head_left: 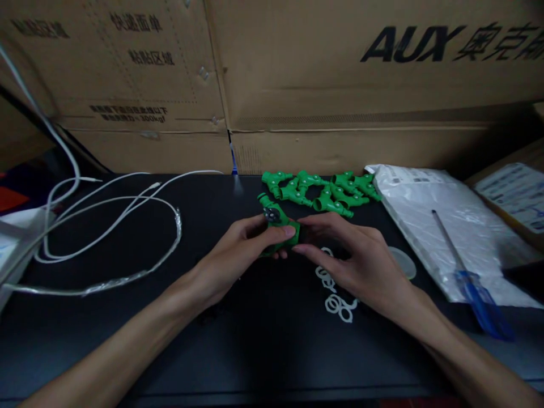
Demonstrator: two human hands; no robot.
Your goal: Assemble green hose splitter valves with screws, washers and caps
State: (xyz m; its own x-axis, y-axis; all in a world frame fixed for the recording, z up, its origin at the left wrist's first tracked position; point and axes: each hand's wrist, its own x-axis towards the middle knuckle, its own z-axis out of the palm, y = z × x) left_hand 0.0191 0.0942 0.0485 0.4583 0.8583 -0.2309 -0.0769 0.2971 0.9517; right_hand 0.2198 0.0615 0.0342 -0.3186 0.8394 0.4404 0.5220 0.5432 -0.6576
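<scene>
In the middle of the head view my left hand [250, 241] grips a green plastic hose valve [293, 231] with a dark knob on its upper side. The thumb lies along the valve's body. My right hand [348, 249] is closed in a pinch at the valve's right end, thumb below and forefinger above; whether a small part sits between these fingertips is hidden. Under and beside the right hand lie several white ring washers [339, 306]. Behind both hands rests a group of similar green valve fittings [325, 199].
A white plastic mailer bag [425, 221] lies right, with a blue-handled screwdriver [480, 300] on it. A translucent round lid [403, 262] sits by the right wrist. White cables [123, 212] loop at left. Large cardboard boxes [340, 85] wall off the back of the black table [255, 351].
</scene>
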